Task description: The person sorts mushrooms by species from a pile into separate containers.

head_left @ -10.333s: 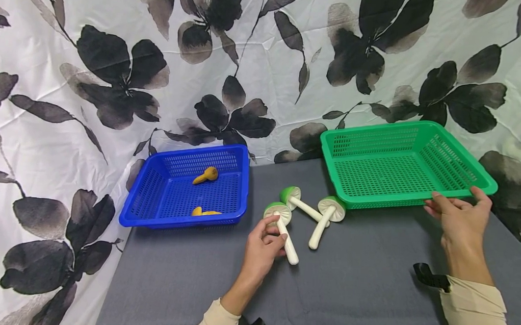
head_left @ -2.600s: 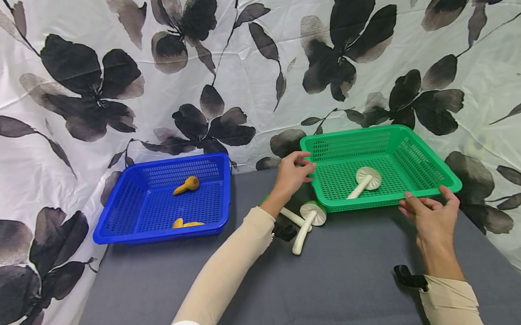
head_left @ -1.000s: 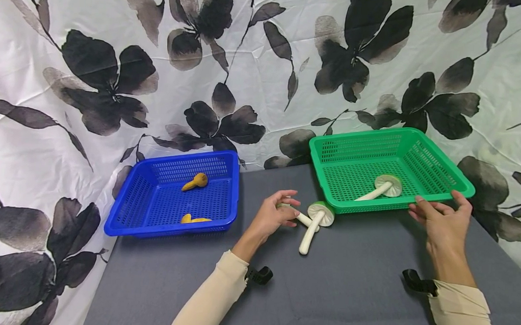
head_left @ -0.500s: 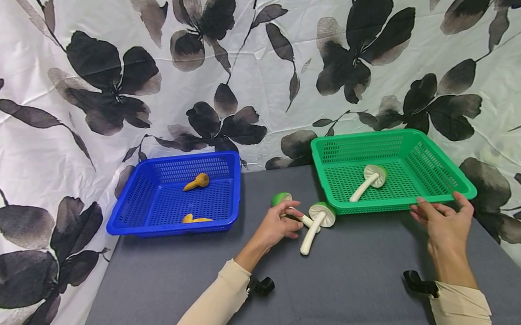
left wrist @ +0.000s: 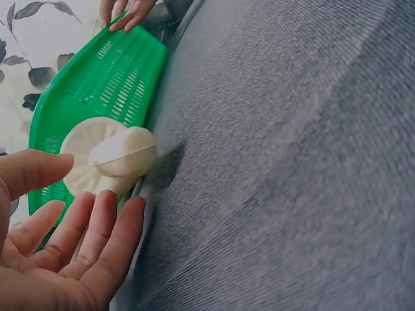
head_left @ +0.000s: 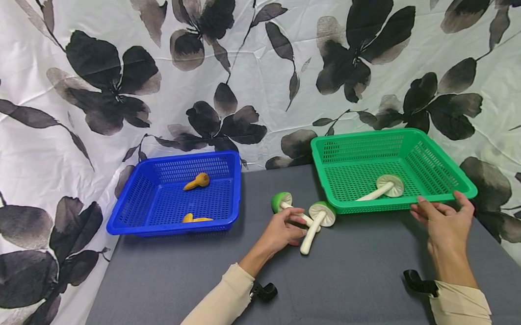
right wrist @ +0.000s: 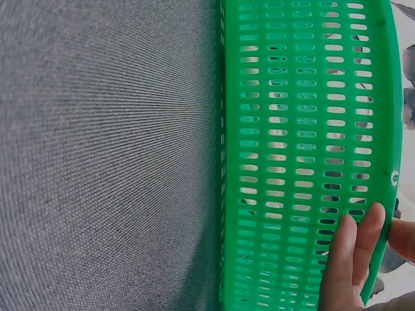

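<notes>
My left hand (head_left: 281, 231) is beside two toy mushrooms on the table, fingers loosely bent and spread from the thumb. One mushroom (head_left: 282, 201), green-capped, lies with its white stem partly behind my fingers. The other mushroom (head_left: 311, 236) lies across the end of that stem, cap against the green basket (head_left: 322, 173). In the left wrist view, a gap shows between my thumb and fingertips, near a pale mushroom stem (left wrist: 126, 152). My right hand (head_left: 447, 228) pinches the basket's front rim, thumb and fingers on either side (right wrist: 353, 259). Inside the basket lies a third mushroom (head_left: 389, 186).
A blue basket (head_left: 122, 226) stands at the left with two yellow-brown mushroom-like pieces (head_left: 197, 181) in it. Grey cloth (head_left: 346, 294) covers the table. A white curtain (head_left: 265, 74) with dark flowers hangs right behind both baskets.
One mushroom has gone from the table into the green basket, where it has rocked about. My left hand has come back from the basket to the other mushrooms. My right hand stays on the rim.
</notes>
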The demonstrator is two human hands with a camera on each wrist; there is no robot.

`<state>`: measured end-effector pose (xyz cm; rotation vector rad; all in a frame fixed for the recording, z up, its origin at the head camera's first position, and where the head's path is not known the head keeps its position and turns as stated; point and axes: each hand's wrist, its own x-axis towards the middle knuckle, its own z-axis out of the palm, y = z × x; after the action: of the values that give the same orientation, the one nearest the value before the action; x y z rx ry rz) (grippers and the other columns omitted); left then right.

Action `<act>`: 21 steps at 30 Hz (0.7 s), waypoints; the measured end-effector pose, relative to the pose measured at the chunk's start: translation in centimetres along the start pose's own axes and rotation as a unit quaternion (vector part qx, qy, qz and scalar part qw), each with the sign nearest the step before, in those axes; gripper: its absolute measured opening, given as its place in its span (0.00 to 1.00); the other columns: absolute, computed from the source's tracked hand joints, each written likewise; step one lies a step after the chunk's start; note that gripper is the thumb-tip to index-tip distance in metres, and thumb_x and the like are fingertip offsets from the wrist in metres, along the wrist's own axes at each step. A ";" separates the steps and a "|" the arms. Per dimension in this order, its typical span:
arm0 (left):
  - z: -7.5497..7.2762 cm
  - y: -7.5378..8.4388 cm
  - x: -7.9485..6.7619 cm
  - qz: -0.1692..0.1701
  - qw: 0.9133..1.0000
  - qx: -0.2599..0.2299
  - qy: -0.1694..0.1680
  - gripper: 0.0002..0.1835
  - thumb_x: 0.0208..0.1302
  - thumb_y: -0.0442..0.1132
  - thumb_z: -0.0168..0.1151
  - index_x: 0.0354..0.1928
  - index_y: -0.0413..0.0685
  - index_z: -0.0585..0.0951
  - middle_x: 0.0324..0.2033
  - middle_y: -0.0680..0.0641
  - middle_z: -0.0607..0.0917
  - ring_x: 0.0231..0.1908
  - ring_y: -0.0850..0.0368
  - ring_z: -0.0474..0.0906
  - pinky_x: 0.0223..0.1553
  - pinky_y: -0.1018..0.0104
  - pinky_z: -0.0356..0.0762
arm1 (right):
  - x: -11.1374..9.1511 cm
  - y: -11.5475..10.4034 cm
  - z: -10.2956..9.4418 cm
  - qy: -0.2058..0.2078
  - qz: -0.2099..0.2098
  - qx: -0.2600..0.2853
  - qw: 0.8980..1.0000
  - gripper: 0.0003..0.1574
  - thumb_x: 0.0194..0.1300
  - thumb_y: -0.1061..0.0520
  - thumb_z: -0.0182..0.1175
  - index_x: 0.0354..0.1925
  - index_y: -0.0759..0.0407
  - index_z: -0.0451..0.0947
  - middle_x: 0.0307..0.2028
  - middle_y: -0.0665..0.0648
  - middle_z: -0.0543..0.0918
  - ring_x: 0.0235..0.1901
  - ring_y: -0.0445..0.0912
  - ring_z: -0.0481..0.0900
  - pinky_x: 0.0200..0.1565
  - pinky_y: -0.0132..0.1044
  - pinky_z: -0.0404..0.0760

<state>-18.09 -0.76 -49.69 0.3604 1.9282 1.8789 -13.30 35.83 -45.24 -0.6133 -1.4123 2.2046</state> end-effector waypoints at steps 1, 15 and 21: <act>0.1 -0.1 0.0 0.001 1.000 -0.001 0.000 0.33 0.59 0.26 0.68 0.69 0.39 0.73 0.51 0.38 0.83 0.41 0.46 0.87 0.34 0.49 0.88 | 0.0 0.0 0.0 0.000 0.000 0.001 1.000 0.64 0.60 0.68 0.71 0.77 0.42 0.42 0.37 0.55 0.80 0.27 0.45 0.89 0.33 0.35 0.88; 1.0 -0.5 0.1 -0.011 1.000 0.008 0.017 0.30 0.57 0.27 0.70 0.64 0.40 0.77 0.46 0.41 0.86 0.31 0.60 0.84 0.27 0.58 0.87 | 0.0 0.1 0.0 -0.002 -0.003 -0.002 1.000 0.63 0.61 0.67 0.71 0.77 0.42 0.42 0.39 0.54 0.79 0.28 0.45 0.89 0.34 0.35 0.88; 1.5 -0.5 0.2 -0.017 1.000 0.013 0.017 0.30 0.58 0.26 0.71 0.64 0.39 0.77 0.42 0.42 0.86 0.29 0.57 0.84 0.24 0.58 0.86 | 0.1 0.1 -0.1 0.001 -0.003 0.000 1.000 0.63 0.60 0.67 0.71 0.77 0.42 0.42 0.38 0.54 0.80 0.27 0.45 0.89 0.33 0.35 0.88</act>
<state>-17.51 0.59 -50.24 0.3029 1.9703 1.8523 -13.35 35.88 -45.38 -0.6112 -1.4110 2.1984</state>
